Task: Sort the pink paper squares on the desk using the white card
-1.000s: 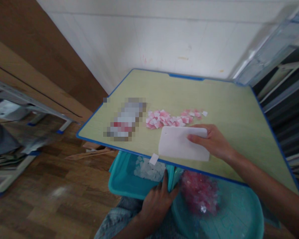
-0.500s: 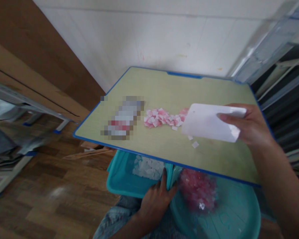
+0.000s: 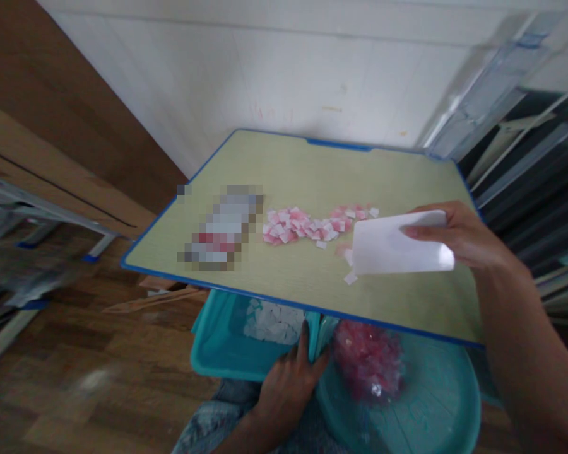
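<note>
While the right hand point(image 3: 468, 236) holds one card point(image 3: 397, 246), two basins point(image 3: 222, 356) sit below.

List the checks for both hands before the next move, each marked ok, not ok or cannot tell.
1. Right hand gripping the white card: ok, thumb on its near face.
2. Left hand on the teal bin: ok, finger and thumb at its right rim.
3. Bin below the table's front edge: ok.
4. Pink and white pieces all in one heap: not ok, a loose piece lies apart by the card.
5. Card's lower edge touching the table: cannot tell.
</note>
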The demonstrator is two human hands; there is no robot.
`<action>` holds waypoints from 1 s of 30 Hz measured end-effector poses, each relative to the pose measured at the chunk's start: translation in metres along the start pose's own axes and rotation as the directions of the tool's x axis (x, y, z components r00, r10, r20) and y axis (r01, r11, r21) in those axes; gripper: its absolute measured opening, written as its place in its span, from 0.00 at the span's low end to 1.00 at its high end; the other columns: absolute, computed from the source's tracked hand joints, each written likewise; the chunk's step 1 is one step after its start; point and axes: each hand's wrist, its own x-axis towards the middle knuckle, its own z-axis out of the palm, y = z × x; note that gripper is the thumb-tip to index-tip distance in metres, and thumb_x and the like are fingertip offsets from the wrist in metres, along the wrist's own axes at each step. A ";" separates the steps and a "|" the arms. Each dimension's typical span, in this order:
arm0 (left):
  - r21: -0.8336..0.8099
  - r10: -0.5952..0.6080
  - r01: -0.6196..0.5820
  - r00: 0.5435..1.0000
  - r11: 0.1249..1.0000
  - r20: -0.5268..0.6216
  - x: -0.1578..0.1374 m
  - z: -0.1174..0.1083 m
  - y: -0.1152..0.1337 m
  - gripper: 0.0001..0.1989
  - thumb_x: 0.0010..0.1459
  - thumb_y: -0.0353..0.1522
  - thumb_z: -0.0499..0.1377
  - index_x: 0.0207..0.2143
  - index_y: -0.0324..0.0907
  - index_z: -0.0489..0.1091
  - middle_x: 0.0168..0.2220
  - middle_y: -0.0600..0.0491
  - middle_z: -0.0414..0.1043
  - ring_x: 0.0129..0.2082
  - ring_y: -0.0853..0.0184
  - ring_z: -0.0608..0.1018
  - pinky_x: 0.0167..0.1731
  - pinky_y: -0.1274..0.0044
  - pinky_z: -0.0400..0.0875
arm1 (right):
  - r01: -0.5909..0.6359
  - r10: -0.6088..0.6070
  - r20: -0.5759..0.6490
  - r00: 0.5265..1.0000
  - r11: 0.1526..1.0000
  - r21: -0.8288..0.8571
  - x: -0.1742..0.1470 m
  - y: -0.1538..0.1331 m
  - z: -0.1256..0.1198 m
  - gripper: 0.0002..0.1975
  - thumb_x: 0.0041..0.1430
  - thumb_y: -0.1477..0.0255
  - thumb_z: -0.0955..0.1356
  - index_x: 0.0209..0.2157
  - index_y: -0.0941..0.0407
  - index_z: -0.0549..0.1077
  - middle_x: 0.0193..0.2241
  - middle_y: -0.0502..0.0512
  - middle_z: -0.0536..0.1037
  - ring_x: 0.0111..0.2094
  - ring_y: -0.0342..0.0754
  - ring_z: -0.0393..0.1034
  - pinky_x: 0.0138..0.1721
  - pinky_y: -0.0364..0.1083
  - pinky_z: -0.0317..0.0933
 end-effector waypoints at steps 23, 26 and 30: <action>0.022 -0.007 0.007 1.000 1.000 -0.002 0.000 -0.003 0.001 0.25 0.55 0.28 0.46 0.54 0.58 0.48 0.54 0.36 0.55 0.24 0.69 0.73 0.22 0.76 0.69 | 0.242 -0.239 0.065 0.969 0.969 -0.047 -0.004 -0.001 0.094 0.13 0.47 0.63 0.66 0.31 0.58 0.73 0.25 0.51 0.74 0.23 0.42 0.66 0.20 0.39 0.58; 0.018 -0.006 0.006 1.000 1.000 -0.003 0.000 -0.004 0.000 0.24 0.55 0.29 0.46 0.53 0.58 0.51 0.53 0.37 0.57 0.25 0.69 0.73 0.23 0.76 0.69 | 0.257 -0.249 0.116 0.962 0.965 -0.055 -0.006 0.000 0.098 0.13 0.48 0.63 0.65 0.31 0.57 0.73 0.25 0.51 0.74 0.24 0.42 0.66 0.20 0.39 0.57; 0.018 -0.008 0.008 1.000 1.000 -0.010 0.000 -0.004 0.000 0.23 0.56 0.29 0.45 0.53 0.58 0.51 0.52 0.38 0.58 0.25 0.70 0.73 0.23 0.76 0.69 | 0.269 -0.257 0.187 0.948 0.963 -0.038 -0.010 -0.001 0.099 0.13 0.48 0.63 0.65 0.30 0.57 0.73 0.24 0.50 0.74 0.23 0.41 0.65 0.19 0.38 0.57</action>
